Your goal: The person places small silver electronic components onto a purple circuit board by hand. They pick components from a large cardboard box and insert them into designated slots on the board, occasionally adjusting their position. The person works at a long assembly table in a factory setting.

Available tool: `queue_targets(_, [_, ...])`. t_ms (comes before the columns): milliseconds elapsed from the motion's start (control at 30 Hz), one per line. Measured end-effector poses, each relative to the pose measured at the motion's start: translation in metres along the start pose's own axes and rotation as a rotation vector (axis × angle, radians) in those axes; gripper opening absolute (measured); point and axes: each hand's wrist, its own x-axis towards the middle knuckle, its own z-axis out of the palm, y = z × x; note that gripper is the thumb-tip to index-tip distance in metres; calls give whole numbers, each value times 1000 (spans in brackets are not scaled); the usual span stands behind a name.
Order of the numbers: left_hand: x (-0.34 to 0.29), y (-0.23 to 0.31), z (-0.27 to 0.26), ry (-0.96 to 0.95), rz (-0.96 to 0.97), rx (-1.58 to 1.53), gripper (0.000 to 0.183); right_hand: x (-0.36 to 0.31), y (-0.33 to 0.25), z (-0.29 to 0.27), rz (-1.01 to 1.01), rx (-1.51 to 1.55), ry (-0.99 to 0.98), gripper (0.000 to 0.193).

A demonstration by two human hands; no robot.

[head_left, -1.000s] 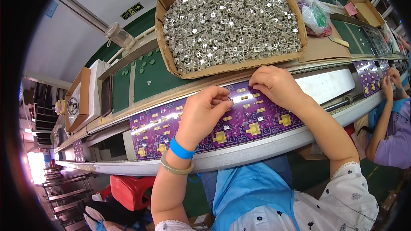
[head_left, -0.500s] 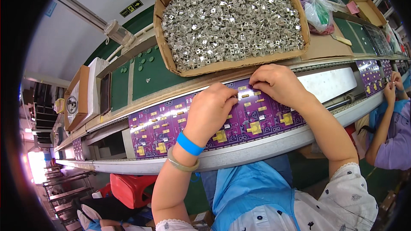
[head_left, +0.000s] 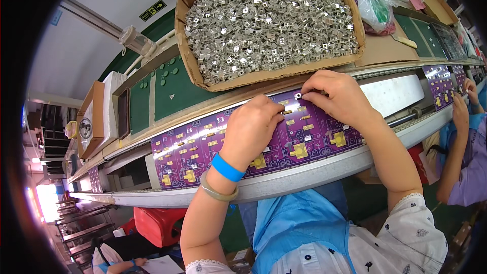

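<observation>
A purple circuit board panel (head_left: 218, 144) lies along the conveyor under both my hands, with gold pads and small brown components on it. My left hand (head_left: 253, 127), with a blue wristband and a bangle at the wrist, is closed in a pinch over the panel's middle; what its fingertips hold is too small to make out. My right hand (head_left: 337, 96) pinches a small silver metal bracket (head_left: 298, 96) at the panel's far edge. Just beyond my hands stands a cardboard box (head_left: 238, 81) heaped with similar metal brackets (head_left: 269, 25).
The conveyor's metal rail (head_left: 284, 182) runs along my near side. Green discs (head_left: 165, 73) lie on the green bench at left. At right are a plastic bag (head_left: 375, 10) and a co-worker's hands (head_left: 464, 96) at another purple board. A red stool (head_left: 157, 223) stands below left.
A metal bracket now shows at my right fingertips, and that hand has shifted slightly toward the panel's far edge. My left hand keeps nearly the same place. The co-worker's hands have moved a little.
</observation>
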Motion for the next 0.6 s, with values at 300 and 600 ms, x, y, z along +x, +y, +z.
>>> queue_targets(300, [1, 0, 0, 7, 10, 14, 16, -1, -1, -3, -30, 44, 46, 14])
queue_targets(600, [-2, -3, -1, 0, 29, -11, 19, -1, -3, -6, 3, 63, 41, 14])
